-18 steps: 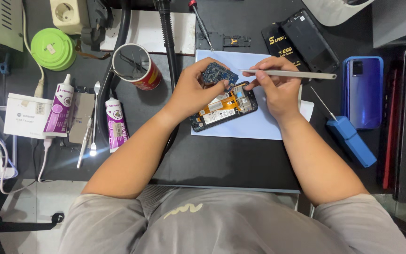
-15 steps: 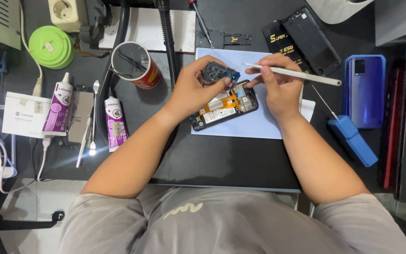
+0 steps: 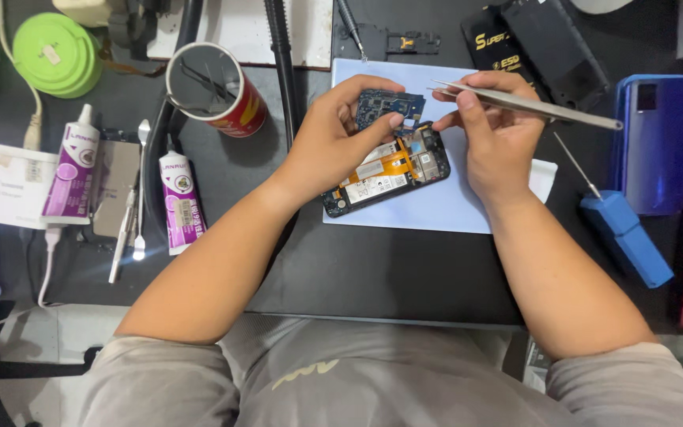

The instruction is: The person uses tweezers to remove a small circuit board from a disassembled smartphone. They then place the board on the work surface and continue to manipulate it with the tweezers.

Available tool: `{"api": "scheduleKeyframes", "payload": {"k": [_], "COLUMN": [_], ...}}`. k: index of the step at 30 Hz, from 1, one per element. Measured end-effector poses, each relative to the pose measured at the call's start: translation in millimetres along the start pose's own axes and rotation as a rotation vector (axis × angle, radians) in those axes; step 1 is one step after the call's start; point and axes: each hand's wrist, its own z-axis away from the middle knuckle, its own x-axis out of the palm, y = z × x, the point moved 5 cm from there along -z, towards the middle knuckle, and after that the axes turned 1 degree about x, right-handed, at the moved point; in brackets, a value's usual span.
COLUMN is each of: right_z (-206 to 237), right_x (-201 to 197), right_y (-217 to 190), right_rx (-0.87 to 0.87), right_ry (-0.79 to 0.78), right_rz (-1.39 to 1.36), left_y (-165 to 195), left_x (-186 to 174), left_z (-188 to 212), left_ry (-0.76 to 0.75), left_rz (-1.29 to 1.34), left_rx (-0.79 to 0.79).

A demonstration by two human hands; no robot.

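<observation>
Blue circuit board [image 3: 389, 105] pinched in left hand [image 3: 333, 146] grip, above opened phone [image 3: 385, 170] | thin, stiff, probably fragile: hold by edges | right hand [image 3: 499, 130] grip closed on steel tweezers [image 3: 531, 103] | blue mat [image 3: 436, 209] beneath, black table [image 3: 373, 269].

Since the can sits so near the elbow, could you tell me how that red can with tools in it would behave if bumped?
The red can stands upright and open-topped, so it would probably tip rather than slide. Once on its round side it may roll across the dark mat. The thin tools leaning inside would likely spill out.
</observation>
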Motion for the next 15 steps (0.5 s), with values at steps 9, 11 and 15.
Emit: {"api": "scheduleKeyframes", "payload": {"k": [9,11,15], "right_z": [6.1,6.6,8.7], "right_x": [1.6,7.5,21.2], "right_y": [6.2,-1.2,-18.7], "right_rx": [-0.043,-0.151,-0.369], "right_ry": [-0.092,-0.115,-0.129], "right_rz": [-0.015,0.121,0.405], "left_y": [-5.5,-5.0,-5.1], "left_x": [-3.2,-2.5,-1.9], "left_z": [8.0,5.9,3.1], "left_ry": [-0.027,-0.025,-0.029], "left_rz": [-0.008,0.029,0.044], "left_rx": [-0.03,-0.026,-0.019]}}
